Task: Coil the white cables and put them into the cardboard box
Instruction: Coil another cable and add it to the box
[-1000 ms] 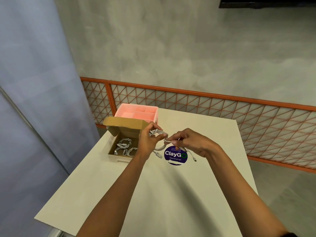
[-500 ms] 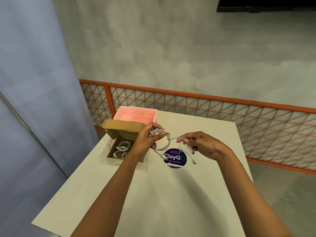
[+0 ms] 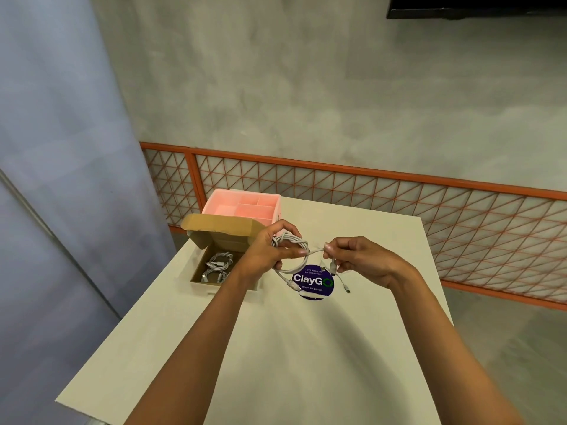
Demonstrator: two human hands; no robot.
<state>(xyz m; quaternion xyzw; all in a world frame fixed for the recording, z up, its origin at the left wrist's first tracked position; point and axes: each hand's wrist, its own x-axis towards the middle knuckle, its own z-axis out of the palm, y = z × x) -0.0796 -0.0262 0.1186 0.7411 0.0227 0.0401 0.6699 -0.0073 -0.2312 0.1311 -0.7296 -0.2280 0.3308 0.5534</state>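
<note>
A pale table (image 3: pixel 276 348) fills the lower middle of the frame. At its far left corner sits a pink tray (image 3: pixel 245 207) split into small compartments. Just in front of the tray stands the open cardboard box (image 3: pixel 228 244), with its lid flap (image 3: pixel 221 227) tilted up and back. Some coiled white cables (image 3: pixel 217 263) lie inside the box. The left forearm crosses in front of the box and hides its right side. A round purple sticker (image 3: pixel 313 282) reading "ClayGo" lies flat on the table, below the two hands. Behind the table runs an orange lattice railing (image 3: pixel 399 194) under a grey wall, and a dark shape (image 3: pixel 475 6) sits in the upper right corner.

The white cable (image 3: pixel 291 240) is up in the air at the middle of the frame, just right of the box. It is thin and partly wound into a small bundle. The left hand (image 3: pixel 270 253) grips that bundle, with fingers curled over it and the thumb across the front. The right hand (image 3: pixel 359 259) pinches the loose part with its fingertips (image 3: pixel 327 248).

Between the hands the cable runs left to right — almost level. A loop sags below it, over the sticker. Two plug ends hang down, one (image 3: pixel 296 286) at the left and one (image 3: pixel 346 288) at the right.
</note>
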